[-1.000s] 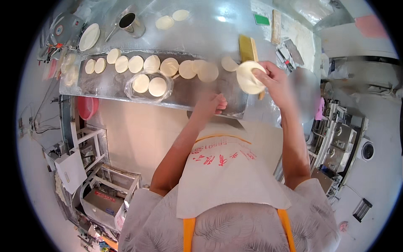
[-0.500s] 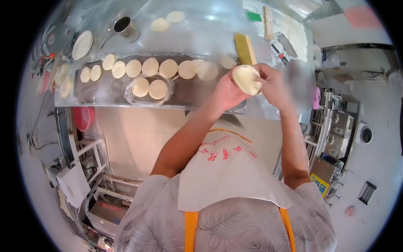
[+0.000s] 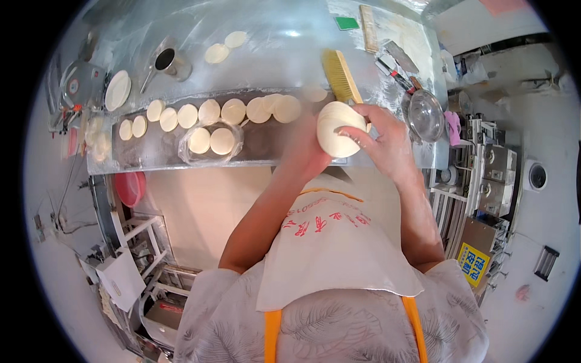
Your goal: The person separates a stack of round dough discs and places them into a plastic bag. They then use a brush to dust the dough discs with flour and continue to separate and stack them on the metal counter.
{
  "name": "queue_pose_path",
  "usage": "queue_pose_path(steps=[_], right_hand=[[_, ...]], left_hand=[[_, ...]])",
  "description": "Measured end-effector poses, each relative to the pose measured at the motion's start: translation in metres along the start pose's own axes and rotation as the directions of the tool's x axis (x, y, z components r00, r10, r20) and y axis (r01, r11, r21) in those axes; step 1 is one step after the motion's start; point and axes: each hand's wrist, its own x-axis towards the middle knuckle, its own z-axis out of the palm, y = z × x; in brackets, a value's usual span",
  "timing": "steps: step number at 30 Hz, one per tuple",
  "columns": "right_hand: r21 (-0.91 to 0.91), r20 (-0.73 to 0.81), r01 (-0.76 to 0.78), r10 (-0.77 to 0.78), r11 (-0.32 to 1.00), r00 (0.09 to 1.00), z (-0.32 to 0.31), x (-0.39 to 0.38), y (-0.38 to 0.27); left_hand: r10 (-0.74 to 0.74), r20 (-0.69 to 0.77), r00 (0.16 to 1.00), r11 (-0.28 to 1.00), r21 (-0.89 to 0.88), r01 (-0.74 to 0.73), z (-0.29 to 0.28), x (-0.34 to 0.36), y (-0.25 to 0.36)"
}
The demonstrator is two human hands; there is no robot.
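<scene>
Above the front edge of the metal table I hold a stack of round dough wrappers [image 3: 336,130], pale and tilted, with layered edges showing. My left hand [image 3: 307,144] is closed round its left side; most of those fingers are hidden behind the stack or blurred. My right hand [image 3: 387,138] grips the right side, its thumb lying across the top wrapper. Just left of my hands, a row of similar wrapper stacks [image 3: 233,112] stands on a dark strip of the table. Two more stacks [image 3: 222,141] sit in a clear plastic bag [image 3: 189,158] in front of that row.
Behind my hands lies a bristle brush [image 3: 340,75] with a wooden back. A metal bowl [image 3: 425,115] stands to the right, near a knife [image 3: 396,75]. Far left are a metal cup [image 3: 175,65] and a white plate [image 3: 118,91]. Loose wrappers [image 3: 216,53] lie farther back.
My hands have shifted left and slightly nearer with the wrappers. The stack has turned so its round face shows more fully, and my right thumb now lies across it. The view has shifted slightly.
</scene>
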Motion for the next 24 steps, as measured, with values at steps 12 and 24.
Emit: queue_pose_path(steps=[12,24], right_hand=[[-0.1,-0.336,0.427,-0.435,0.899,0.836,-0.021,-0.016,-0.01],[-0.238,-0.502,0.384,-0.451,0.892,0.738,-0.013,-0.045,-0.01]], left_hand=[[0.266,0.079,0.961,0.744,0.617,-0.257,0.059,-0.026,0.02],[0.226,0.103,0.969,0.831,0.498,-0.247,0.073,-0.03,0.004]])
